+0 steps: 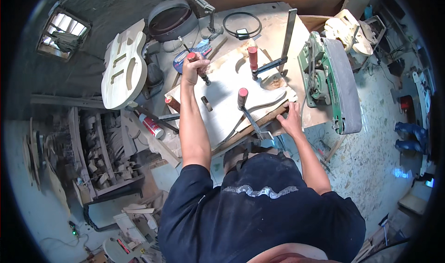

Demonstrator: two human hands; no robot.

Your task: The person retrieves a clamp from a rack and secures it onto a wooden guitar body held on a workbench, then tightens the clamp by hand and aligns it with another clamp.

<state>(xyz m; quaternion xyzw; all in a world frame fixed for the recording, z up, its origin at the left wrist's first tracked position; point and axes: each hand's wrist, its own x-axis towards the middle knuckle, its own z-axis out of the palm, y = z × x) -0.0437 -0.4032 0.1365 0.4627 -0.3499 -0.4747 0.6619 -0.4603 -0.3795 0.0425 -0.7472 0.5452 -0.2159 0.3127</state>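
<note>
A pale, guitar-body-shaped wooden piece (227, 106) lies flat on the workbench, with a dark slot-like mark near its middle. Its far left part is under my left hand (195, 67), which is closed around the red handle of a bar clamp (206, 80). At the near right corner, my right hand (293, 119) grips the edge of a wooden board (274, 115) beneath the pale piece, thumb and fingers bent around it. More red-handled bar clamps stand around the piece: one at the far side (252, 59), one at the near side (242, 96), one at the left (173, 104).
A green belt sander (320, 78) stands right of the work. Left are a carved guitar body (123, 73) and a red-and-white bottle (151, 126). Behind lie a black cable coil (242, 26), a desk lamp (208, 13) and a round drum-like container (172, 20). Wood scraps (106, 145) fill a rack.
</note>
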